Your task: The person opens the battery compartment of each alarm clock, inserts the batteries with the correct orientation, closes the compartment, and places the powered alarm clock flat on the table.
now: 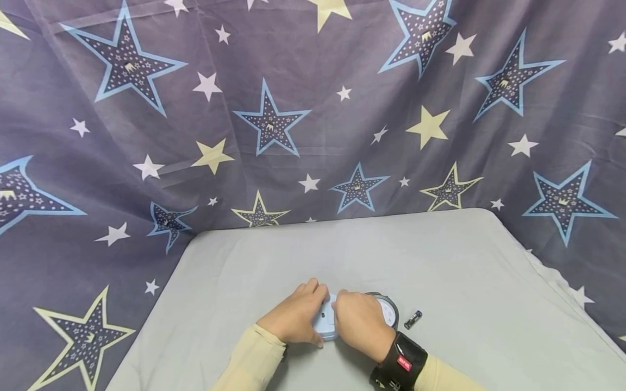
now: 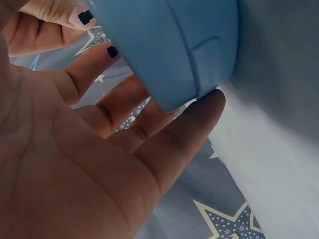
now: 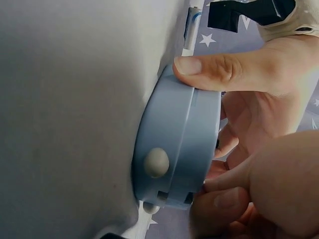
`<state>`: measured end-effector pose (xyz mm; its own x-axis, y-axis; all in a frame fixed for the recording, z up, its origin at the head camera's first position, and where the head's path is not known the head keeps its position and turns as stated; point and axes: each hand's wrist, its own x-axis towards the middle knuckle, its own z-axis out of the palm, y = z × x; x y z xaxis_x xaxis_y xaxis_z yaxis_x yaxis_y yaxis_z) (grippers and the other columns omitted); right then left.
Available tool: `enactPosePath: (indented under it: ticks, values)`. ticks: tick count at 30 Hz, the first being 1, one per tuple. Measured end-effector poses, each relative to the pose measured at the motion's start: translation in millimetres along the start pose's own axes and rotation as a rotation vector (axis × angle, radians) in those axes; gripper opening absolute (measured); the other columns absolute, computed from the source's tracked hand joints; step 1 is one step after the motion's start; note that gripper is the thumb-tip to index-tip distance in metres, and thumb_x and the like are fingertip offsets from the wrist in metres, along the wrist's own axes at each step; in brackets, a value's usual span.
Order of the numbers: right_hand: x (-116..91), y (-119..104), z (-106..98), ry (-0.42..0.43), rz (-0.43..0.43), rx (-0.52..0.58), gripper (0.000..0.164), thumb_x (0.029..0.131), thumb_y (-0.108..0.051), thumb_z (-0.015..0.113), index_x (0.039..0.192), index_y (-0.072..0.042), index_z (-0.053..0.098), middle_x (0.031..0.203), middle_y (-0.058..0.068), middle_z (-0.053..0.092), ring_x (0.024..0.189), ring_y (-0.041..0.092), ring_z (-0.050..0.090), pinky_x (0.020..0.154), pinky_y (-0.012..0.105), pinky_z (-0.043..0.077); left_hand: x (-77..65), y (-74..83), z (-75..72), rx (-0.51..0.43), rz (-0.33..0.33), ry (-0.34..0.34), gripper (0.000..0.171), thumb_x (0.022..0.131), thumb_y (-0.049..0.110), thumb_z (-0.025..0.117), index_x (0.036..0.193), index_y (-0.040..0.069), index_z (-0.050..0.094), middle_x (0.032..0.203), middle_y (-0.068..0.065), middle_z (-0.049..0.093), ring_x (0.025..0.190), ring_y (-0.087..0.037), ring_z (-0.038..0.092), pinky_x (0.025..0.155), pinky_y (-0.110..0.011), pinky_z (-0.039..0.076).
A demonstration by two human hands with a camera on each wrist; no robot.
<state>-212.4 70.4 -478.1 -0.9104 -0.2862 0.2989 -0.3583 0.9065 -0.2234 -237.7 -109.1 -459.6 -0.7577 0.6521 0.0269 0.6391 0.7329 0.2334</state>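
A light-blue device (image 1: 326, 320) with a rounded casing lies on the grey cloth. It has white round knobs (image 3: 156, 163) and small slots on its side, and raised lettering that I cannot read. My left hand (image 1: 299, 316) grips it from the left, with the thumb (image 3: 219, 68) against its side. Curled fingers of my right hand (image 1: 361, 324) pinch at the upper face near its edge; what exactly they hold there is hidden. Partly behind the right hand lies a round thing with a dark rim and white face (image 1: 388, 312). A dark battery (image 1: 413, 319) lies to its right.
Grey cloth (image 1: 342, 250) covers the table. Behind and at both sides hangs a purple-grey curtain (image 1: 313, 65) with stars. My right wrist wears a black band (image 1: 401, 363).
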Motion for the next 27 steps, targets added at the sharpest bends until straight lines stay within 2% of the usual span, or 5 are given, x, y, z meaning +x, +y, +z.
enactPosePath:
  ticks: [5,16,27]
  values:
    - [0,0,0,-0.019,0.003,0.014,0.028,0.099,-0.027,0.065,0.077,-0.009,0.061,0.057,-0.001,0.055,0.048,0.012,0.046,0.046,0.03,0.035,-1.3,-0.2,0.1,-0.01,0.002,0.004,0.083,0.052,0.027,0.1,0.118,0.016,0.052,0.102,0.008,0.044,0.09,-0.01,0.044,0.08,-0.023,0.046]
    - [1,0,-6,-0.032,0.012,0.012,0.028,0.098,-0.028,0.067,0.077,-0.01,0.06,0.058,-0.001,0.053,0.05,0.014,0.048,0.047,0.032,0.037,-1.1,-2.9,1.2,-0.011,0.001,0.004,0.083,0.052,0.028,0.1,0.118,0.018,0.051,0.103,0.008,0.043,0.091,-0.01,0.044,0.081,-0.023,0.045]
    - [-1,4,-20,-0.067,0.032,0.009,0.029,0.099,-0.029,0.066,0.078,-0.01,0.061,0.061,0.001,0.056,0.052,0.016,0.051,0.045,0.034,0.039,-1.6,-0.4,-1.8,-0.016,-0.012,-0.016,0.083,0.052,0.029,0.101,0.118,0.018,0.051,0.103,0.009,0.043,0.091,-0.01,0.043,0.081,-0.023,0.045]
